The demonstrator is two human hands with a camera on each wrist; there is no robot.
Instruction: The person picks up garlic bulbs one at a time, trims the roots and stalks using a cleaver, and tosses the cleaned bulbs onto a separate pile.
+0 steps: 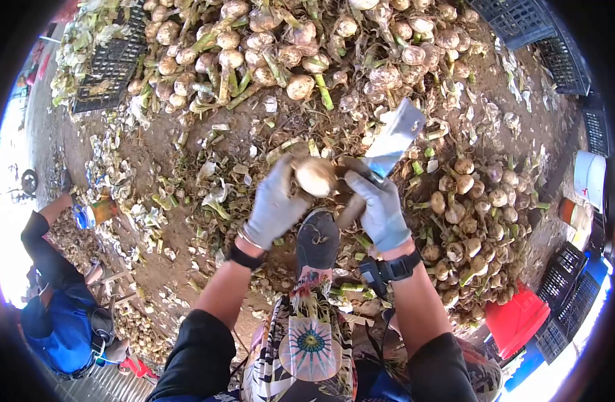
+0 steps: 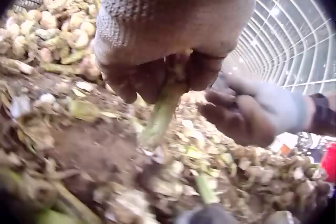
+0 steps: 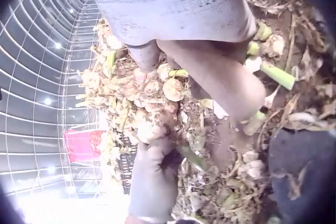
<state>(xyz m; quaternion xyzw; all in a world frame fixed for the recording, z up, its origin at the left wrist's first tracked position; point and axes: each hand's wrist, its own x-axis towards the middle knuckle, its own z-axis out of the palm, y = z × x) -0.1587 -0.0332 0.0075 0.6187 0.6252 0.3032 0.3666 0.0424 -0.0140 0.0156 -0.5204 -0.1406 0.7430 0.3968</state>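
My left hand, in a pale grey knitted glove (image 1: 275,204), had its fingers and thumb curled round a round, cream-white bulb with brownish roots or skin (image 1: 315,177). The bulb sat between my two hands, above the dark grey shoe (image 1: 319,242), and a thick pale-green stem (image 2: 161,115) ran down from between my left fingers. My right hand, gloved alike (image 1: 381,209), was closed about a knife with a broad, flat, shiny metal blade (image 1: 396,137), which pointed forward and to the right; its handle was mostly hidden by my fingers. Whether those right fingers touched the bulb I could not tell. Below lay brown earth strewn with dry skins and cut stem pieces (image 1: 217,194). A large heap of stemmed bulbs (image 1: 300,87) stood ahead, a smaller heap of bulbs (image 1: 485,201) to my right, near a bright red plastic container (image 1: 518,320).
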